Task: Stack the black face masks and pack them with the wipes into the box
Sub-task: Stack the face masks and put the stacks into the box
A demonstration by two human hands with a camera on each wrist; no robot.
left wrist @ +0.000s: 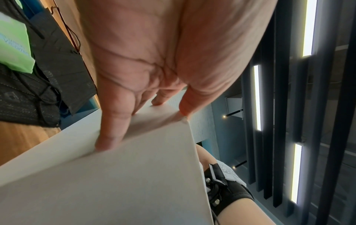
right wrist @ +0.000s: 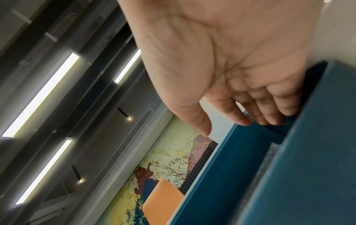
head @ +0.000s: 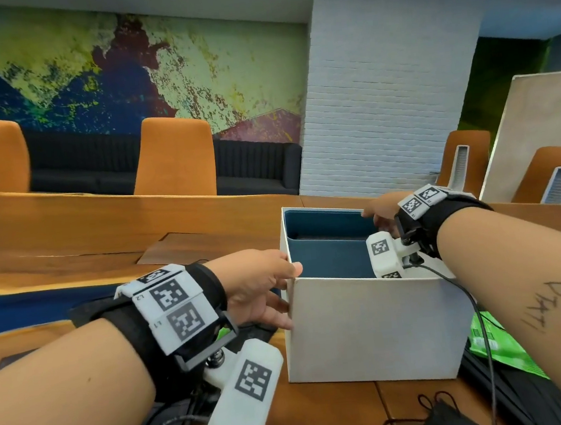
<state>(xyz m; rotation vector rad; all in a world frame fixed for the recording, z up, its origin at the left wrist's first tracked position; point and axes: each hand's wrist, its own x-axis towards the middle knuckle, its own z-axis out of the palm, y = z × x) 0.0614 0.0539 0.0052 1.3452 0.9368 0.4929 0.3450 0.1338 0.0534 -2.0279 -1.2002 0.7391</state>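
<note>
A white box (head: 369, 327) with a blue lining stands open on the wooden table. My left hand (head: 266, 292) rests against its left wall, fingers flat on the side and thumb at the near top corner; the left wrist view shows the left hand (left wrist: 144, 60) on the box (left wrist: 115, 182). My right hand (head: 380, 218) reaches over the far right rim. In the right wrist view the right hand (right wrist: 231, 76) holds nothing, fingers relaxed along the box's blue inner wall (right wrist: 289, 167). Black masks (head: 443, 419) lie at the front right beside a green wipes pack (head: 494, 346). More masks (left wrist: 48, 60) and another green pack (left wrist: 13, 45) lie left of the box.
A black cable (head: 477, 313) hangs from my right wrist across the box's right front corner. Orange chairs (head: 174, 157) line the table's far side. A pale board (head: 538, 132) leans at the right. A recessed panel (head: 207, 245) sits in the table behind the box.
</note>
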